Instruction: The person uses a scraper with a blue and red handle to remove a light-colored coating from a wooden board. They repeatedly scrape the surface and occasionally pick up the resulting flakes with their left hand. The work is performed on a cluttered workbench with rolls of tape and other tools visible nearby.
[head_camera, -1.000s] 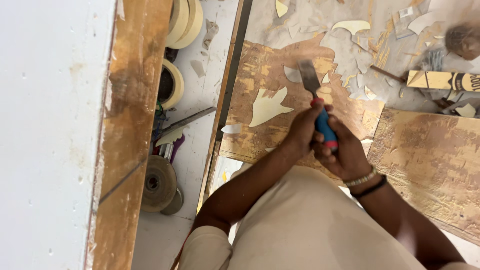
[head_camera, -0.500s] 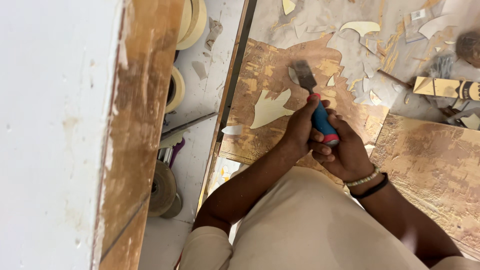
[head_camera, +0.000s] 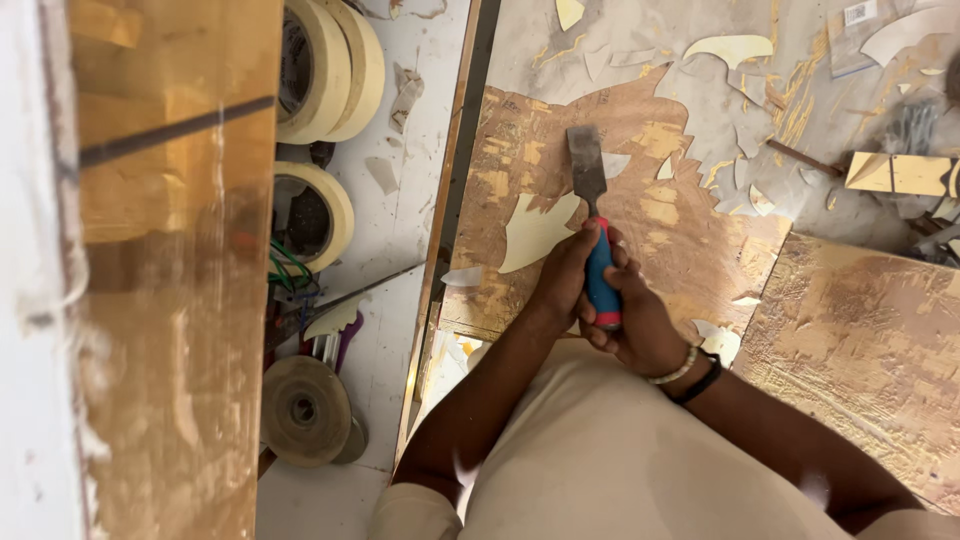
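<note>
Both hands were closed together around the blue-and-red handle of a chisel (head_camera: 592, 215): the left hand (head_camera: 562, 275) wrapped the upper part of the handle, nearer the blade, and the right hand (head_camera: 640, 330) clamped the lower end, nearer the body. The chisel's long axis ran almost straight away from the person, its flat steel blade pointing up the frame and lying low against the brown, glue-streaked board (head_camera: 660, 210) on the desk. Just left of the blade sat a pale veneer patch (head_camera: 535, 232) (leaf-shaped, touching the left hand's knuckles). Pale offcuts (head_camera: 730, 45) lay scattered farther off beyond the blade. A second rough board (head_camera: 870, 340) lay to the right; rolls of masking tape (head_camera: 325, 65) sat well apart to the left.
</note>
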